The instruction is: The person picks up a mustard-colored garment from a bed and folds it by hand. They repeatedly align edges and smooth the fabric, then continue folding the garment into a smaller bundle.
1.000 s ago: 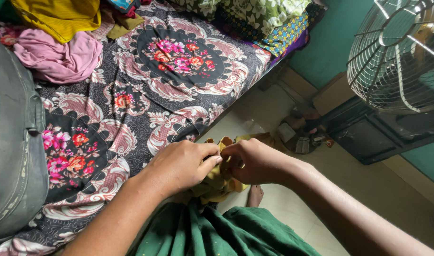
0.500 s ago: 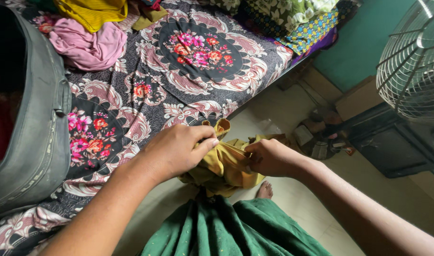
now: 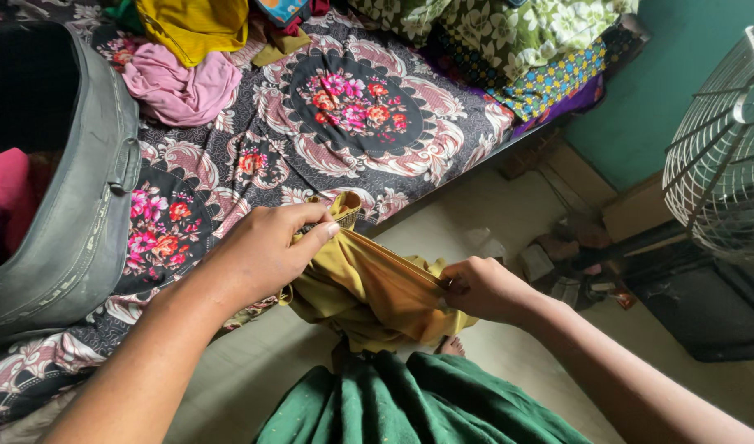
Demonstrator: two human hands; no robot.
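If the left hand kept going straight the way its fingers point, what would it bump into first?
The left hand points right, along the stretched mustard cloth it pinches. Past that cloth it would probably meet the right hand first, though depth is hard to judge.

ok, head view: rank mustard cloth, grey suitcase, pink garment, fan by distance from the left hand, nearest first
1. mustard cloth: in the left hand grip, stretched across to the right hand.
2. grey suitcase: left of it, on the bed.
3. pink garment: beyond, up the bed.
4. fan: far right.

both hands pinched shut, apart
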